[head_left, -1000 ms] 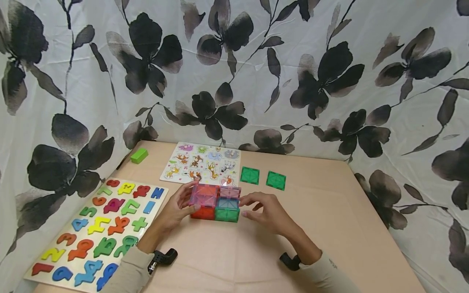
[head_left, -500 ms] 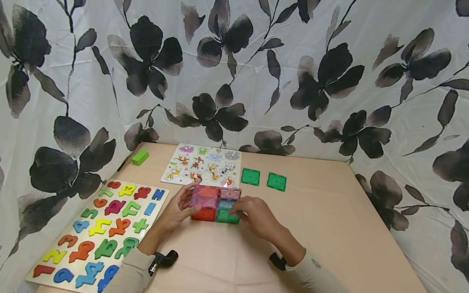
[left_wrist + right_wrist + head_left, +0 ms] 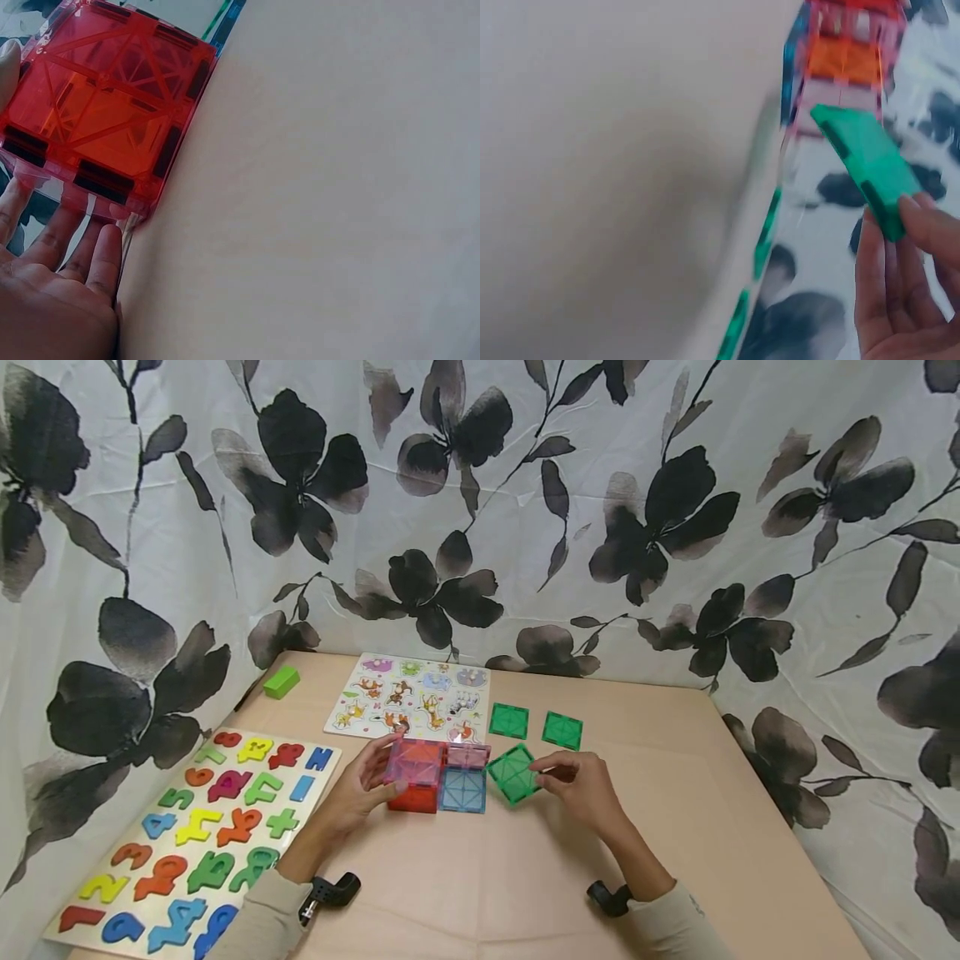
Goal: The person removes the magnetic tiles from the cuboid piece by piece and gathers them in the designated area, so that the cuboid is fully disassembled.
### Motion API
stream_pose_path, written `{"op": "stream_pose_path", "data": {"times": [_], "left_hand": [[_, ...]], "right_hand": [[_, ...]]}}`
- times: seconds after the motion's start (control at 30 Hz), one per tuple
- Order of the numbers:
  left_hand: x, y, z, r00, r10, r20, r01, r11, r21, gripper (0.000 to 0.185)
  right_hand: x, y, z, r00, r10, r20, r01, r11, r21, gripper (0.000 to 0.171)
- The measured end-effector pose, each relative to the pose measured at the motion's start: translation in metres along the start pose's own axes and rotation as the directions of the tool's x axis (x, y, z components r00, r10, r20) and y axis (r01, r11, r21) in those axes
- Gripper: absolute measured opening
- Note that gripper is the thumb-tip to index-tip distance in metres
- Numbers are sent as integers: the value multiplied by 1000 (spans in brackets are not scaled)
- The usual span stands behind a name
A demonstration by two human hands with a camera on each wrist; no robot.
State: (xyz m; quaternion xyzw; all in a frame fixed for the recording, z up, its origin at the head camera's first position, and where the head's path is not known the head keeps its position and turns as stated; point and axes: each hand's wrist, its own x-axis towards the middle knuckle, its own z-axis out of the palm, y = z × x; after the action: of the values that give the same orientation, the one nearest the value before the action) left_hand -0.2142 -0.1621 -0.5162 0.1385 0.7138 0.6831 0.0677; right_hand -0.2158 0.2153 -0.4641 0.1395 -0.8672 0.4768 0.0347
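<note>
A box-like structure of translucent magnetic tiles [image 3: 416,764] stands in the middle of the table, with red, pink and blue sides. My left hand [image 3: 358,789] grips its left end, thumb at the front and fingers behind. In the left wrist view the red tile face [image 3: 105,82] fills the upper left, with fingers under its edge. Just right of the structure, my right hand [image 3: 588,781] pinches a square green magnetic tile [image 3: 513,774] by one corner, tilted like a diamond. A square blue tile [image 3: 462,790] shows on the structure's front right.
Two more green tiles [image 3: 509,721] [image 3: 562,731] lie behind the right hand. An animal picture board [image 3: 360,702] is at the back, a green block [image 3: 282,682] at the back left. A number puzzle board [image 3: 168,822] covers the left side. A floral curtain [image 3: 540,527] hangs behind the table.
My right hand has reached to the green tile on the structure's front, then drawn it away to the right, uncovering the blue tile. The left hand has kept its grip.
</note>
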Motion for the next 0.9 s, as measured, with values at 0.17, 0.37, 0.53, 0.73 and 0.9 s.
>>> {"op": "stream_pose_path", "data": {"times": [0.17, 0.37, 0.53, 0.73, 0.9], "left_hand": [[1, -1, 0, 1000, 2, -6, -2, 1000, 7, 77], [2, -3, -1, 1000, 23, 6, -23, 1000, -2, 78], [1, -5, -2, 1000, 21, 8, -22, 1000, 10, 78], [2, -3, -2, 999, 38, 6, -38, 999, 13, 78], [2, -3, -1, 999, 41, 4, -41, 999, 11, 79]], "right_hand": [[4, 27, -33, 974, 212, -80, -197, 966, 166, 20], [13, 58, -68, 920, 359, -154, -308, 909, 281, 31], [22, 78, -90, 874, 437, -212, -359, 876, 323, 35], [30, 99, -111, 820, 529, -220, -430, 822, 375, 39], [34, 108, -118, 794, 574, -200, -476, 791, 384, 43]]}}
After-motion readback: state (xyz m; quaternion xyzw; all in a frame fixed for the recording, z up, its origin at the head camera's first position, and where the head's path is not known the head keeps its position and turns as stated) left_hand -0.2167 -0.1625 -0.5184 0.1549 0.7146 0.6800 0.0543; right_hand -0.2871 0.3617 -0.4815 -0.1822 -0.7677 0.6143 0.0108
